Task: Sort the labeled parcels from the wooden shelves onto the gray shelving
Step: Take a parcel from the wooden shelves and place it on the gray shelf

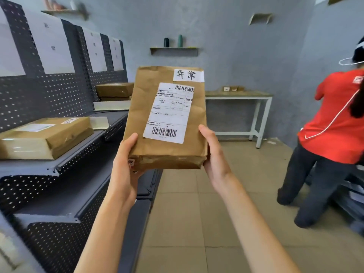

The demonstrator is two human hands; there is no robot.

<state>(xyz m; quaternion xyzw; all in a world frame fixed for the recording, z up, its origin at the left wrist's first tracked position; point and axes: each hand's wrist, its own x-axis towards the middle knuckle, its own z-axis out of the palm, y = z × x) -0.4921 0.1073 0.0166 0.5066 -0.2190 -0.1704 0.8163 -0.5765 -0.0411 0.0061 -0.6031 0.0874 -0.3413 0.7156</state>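
Observation:
I hold a brown paper parcel upright in front of me, its white shipping label and a handwritten white tag facing me. My left hand grips its lower left corner, thumb on the front. My right hand grips the lower right edge, thumb along the side. The gray perforated shelving runs along my left. On its upper shelf lie a labeled brown parcel close by and two stacked brown parcels farther back.
A person in a red shirt stands bent over at the right. A white-legged table with small boxes stands against the far wall. White paper sheets hang on the shelving's back panel. Tiled floor lies ahead.

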